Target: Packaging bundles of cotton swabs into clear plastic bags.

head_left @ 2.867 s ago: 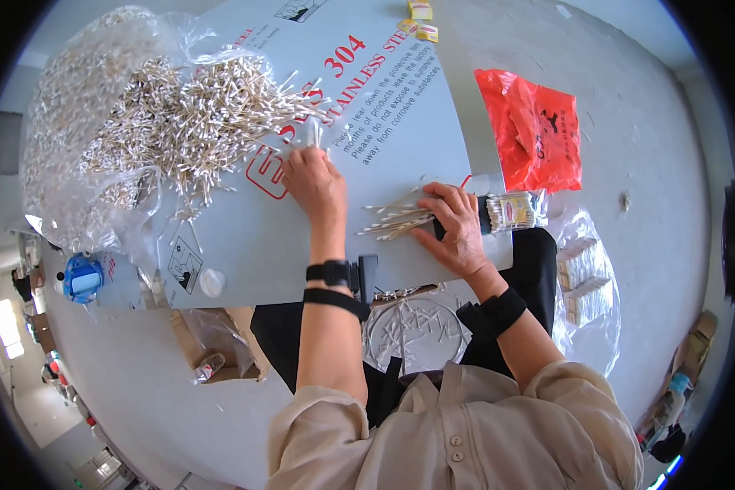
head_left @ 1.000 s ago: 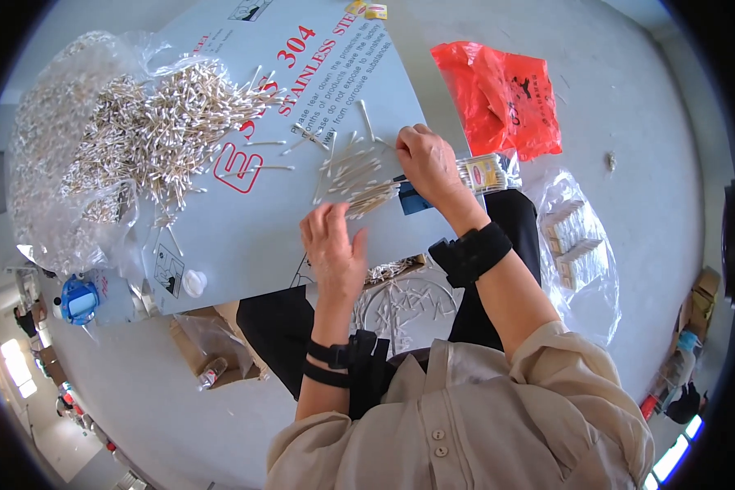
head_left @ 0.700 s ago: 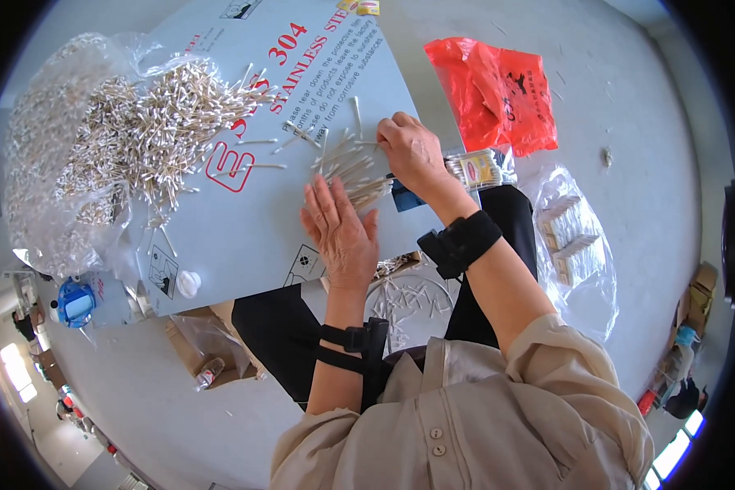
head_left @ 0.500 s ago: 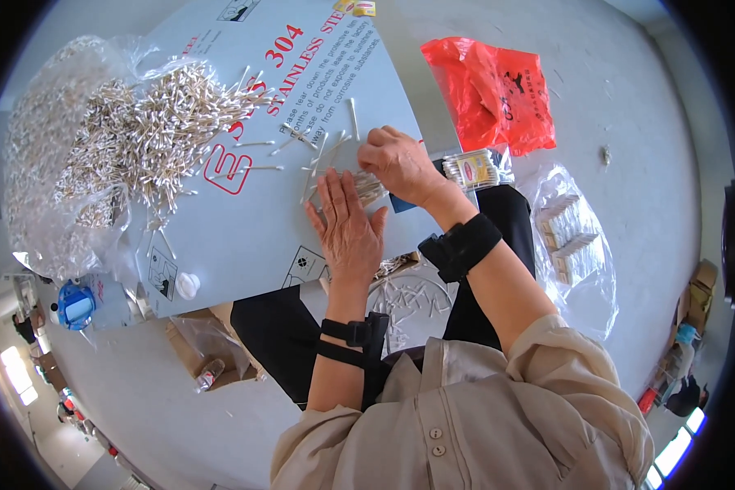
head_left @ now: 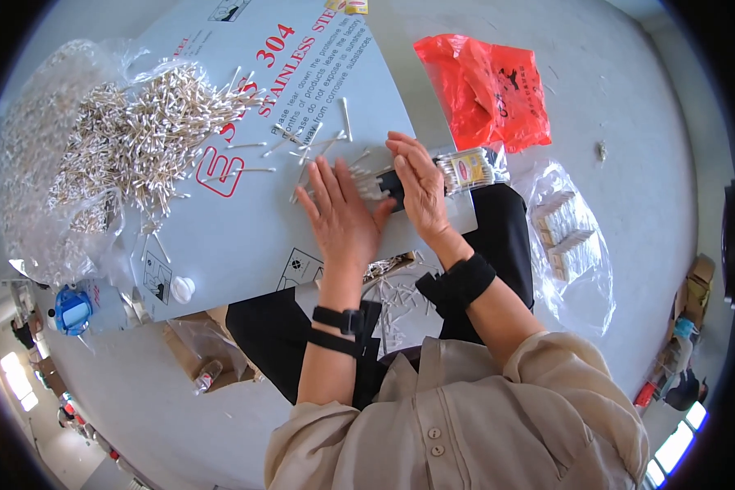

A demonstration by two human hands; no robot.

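Note:
My left hand (head_left: 340, 214) lies palm down on the table, its fingers stretched out and slightly apart. Beneath and beside it is a small cluster of cotton swabs (head_left: 369, 184), partly hidden by the hand. To its right, my right hand (head_left: 420, 186) is turned on edge with straight fingers, against a black block-like piece (head_left: 392, 189) at the end of the swabs. Just right of that hand is a clear packet of cotton swabs (head_left: 472, 168) with a yellow label. Several loose swabs (head_left: 347, 120) are scattered beyond my left hand.
A big clear bag (head_left: 37, 163) spills a heap of cotton swabs (head_left: 151, 122) over the left of the table (head_left: 245, 220). A red plastic bag (head_left: 494, 94) is at the far right. Packed swab bundles (head_left: 567, 233) fill a clear bag. A white cap (head_left: 183, 289) sits near the front edge.
My right hand has gone from a closed pinch to straight fingers and shifted slightly right, uncovering the black piece. My left hand's fingers have spread a little over the swabs.

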